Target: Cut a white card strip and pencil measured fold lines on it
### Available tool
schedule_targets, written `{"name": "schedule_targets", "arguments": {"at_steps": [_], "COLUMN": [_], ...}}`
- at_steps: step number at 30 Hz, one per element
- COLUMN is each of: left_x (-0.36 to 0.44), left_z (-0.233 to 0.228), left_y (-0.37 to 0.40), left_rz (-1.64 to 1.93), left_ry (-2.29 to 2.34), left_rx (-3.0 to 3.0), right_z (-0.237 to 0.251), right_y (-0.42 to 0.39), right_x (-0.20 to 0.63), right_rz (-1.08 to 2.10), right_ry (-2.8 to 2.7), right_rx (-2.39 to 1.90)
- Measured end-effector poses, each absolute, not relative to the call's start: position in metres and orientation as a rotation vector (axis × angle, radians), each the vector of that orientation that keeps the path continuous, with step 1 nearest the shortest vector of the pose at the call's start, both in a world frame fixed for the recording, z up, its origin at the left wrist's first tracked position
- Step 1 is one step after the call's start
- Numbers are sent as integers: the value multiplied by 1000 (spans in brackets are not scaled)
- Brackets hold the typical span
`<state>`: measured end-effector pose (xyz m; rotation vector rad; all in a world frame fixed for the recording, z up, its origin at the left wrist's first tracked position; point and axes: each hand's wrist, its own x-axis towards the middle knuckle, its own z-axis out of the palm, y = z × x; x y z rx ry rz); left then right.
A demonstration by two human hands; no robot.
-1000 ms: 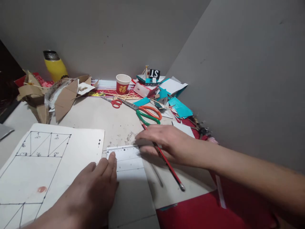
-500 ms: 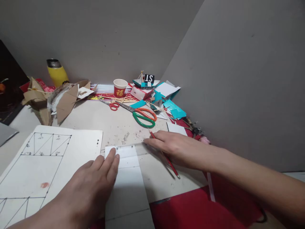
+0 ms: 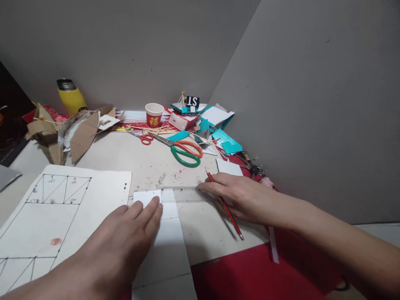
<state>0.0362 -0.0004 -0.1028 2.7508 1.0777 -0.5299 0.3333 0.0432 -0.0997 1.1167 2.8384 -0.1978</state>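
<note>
My left hand (image 3: pixel 125 241) lies with fingers stretched out on a white card strip (image 3: pixel 165 254), pressing its upper part. The strip bears thin drawn lines. A transparent ruler (image 3: pixel 184 194) crosses the strip's top, its left end near my left fingertips. My right hand (image 3: pixel 231 193) is at the ruler's right end, thumb and fingertips close to it. A red pencil (image 3: pixel 230 216) is held between the fingers of that hand, tip up and away from me. To the left lies a white sheet (image 3: pixel 103 225) with a truss-like line drawing.
Large scissors (image 3: pixel 187 154) with orange and green handles lie beyond my hands, beside small red scissors (image 3: pixel 146 139). Behind stand a paper cup (image 3: pixel 154 116), a yellow bottle (image 3: pixel 71 98), cardboard scraps (image 3: pixel 84 137), and teal pieces (image 3: pixel 228 141). Red material (image 3: pixel 237 271) shows at the table's front edge.
The ruler has slid right across the card strip with my right hand, which still has the pencil. My left fingertips have shifted slightly right on the strip. The view has turned a little.
</note>
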Motion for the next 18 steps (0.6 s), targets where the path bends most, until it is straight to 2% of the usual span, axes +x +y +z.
{"name": "schedule_targets", "arguments": {"at_steps": [18], "left_x": [55], "left_z": [-112], "left_y": [8], "left_rz": [-571], "left_ry": [1123], "left_rx": [2699], "right_z": [-104], "right_y": [49], "right_x": [327], "right_rz": [-232], "right_ry": [2813], "right_rx": [1043]}}
